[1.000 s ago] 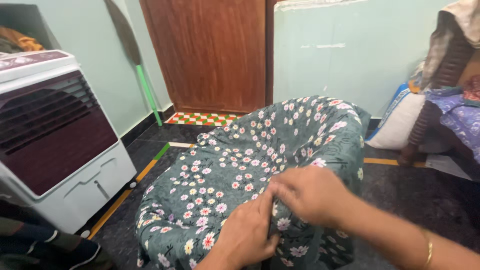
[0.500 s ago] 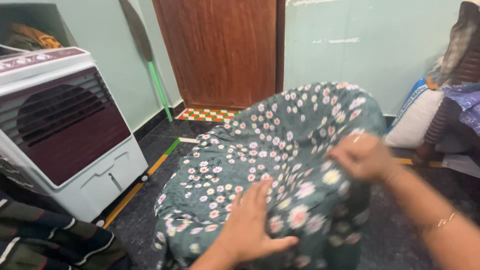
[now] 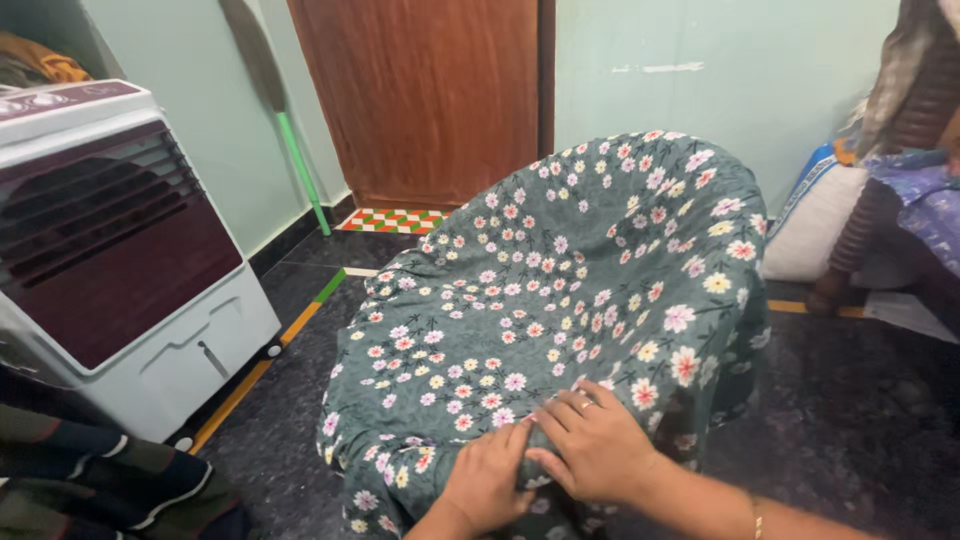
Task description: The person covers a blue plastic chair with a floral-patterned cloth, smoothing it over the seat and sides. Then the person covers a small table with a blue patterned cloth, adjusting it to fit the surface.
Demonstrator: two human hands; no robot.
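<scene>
Room: dark speckled floor (image 3: 860, 430), pale green wall (image 3: 700, 90), brown door (image 3: 430, 100) at the back
Cloth: green floral cloth (image 3: 560, 300) draped over a chair, covering back, seat and front edge; chair itself hidden under it
Where: middle of the view, right of the cooler (image 3: 110, 250), well apart from the door
Facing: the covered back rises at the far right, the seat dips toward the camera and to the left; long axis runs from the near-left front edge up to the far-right top
Left hand (image 3: 490, 480): flat on the cloth at the front edge, fingers together, palm down, gripping nothing that shows
Right hand (image 3: 590, 445): laid flat beside the left and touching it, fingers spread a little and pressing the cloth; a ring on one finger, a bangle at the wrist
Change: half a second back the hands were apart, the right one up on the right side of the chair and the left one spread on the seat; now both meet low at the front edge
Around: green-handled broom (image 3: 300, 170) leaning on the wall, white sack (image 3: 815, 220) at the right, striped fabric (image 3: 90, 480) at the lower left
</scene>
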